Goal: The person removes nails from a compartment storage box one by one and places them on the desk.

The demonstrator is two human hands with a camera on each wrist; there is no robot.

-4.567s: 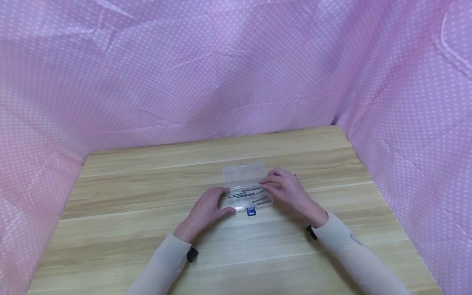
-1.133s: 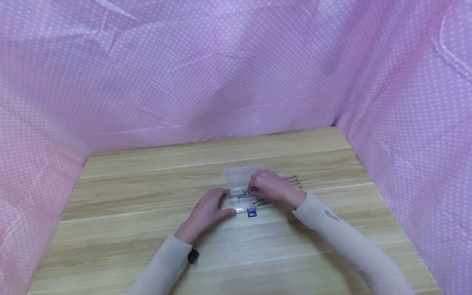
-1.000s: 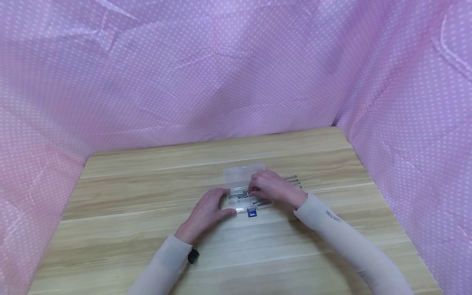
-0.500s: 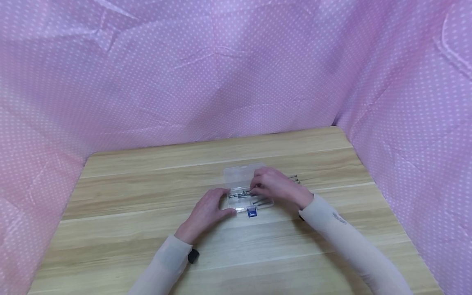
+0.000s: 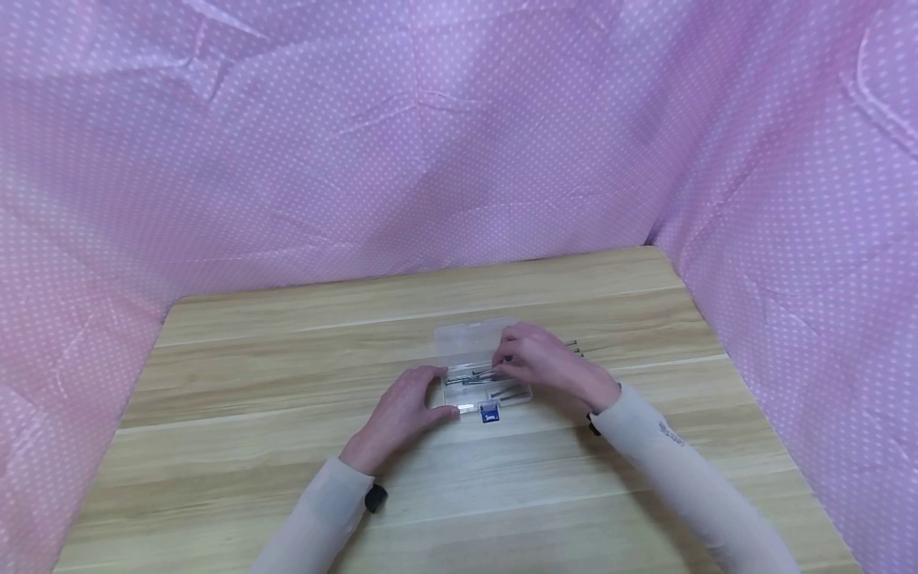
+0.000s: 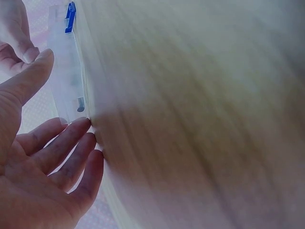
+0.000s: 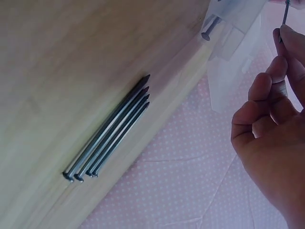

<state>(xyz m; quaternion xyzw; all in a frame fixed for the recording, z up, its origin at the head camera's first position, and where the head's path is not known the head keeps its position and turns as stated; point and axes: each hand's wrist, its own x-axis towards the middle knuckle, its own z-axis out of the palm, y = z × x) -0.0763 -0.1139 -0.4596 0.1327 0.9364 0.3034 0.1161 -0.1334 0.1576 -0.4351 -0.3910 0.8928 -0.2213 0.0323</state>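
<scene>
A clear plastic box (image 5: 459,397) stands with its lid (image 5: 462,341) tipped back, several nails (image 5: 469,381) lying in it. My left hand (image 5: 398,414) grips the box's left end, thumb at the front corner and a fingertip at the rear one. Over the box's right part, my right hand (image 5: 541,363) pinches a nail (image 7: 285,13) between thumb and forefinger, clearest in the right wrist view. Its other fingers are loosely bent. To the right of the box, several long nails (image 7: 114,131) lie side by side on the table, partly hidden behind the right hand in the head view.
A blue latch (image 5: 490,412) hangs at the box's front edge. The wooden table (image 5: 287,351) reaches back to a pink dotted cloth (image 5: 402,143) that hangs behind and on both sides.
Over the last second my right hand has drawn slightly up and to the right from inside the box, pinching a nail. My left hand and the box have stayed put.
</scene>
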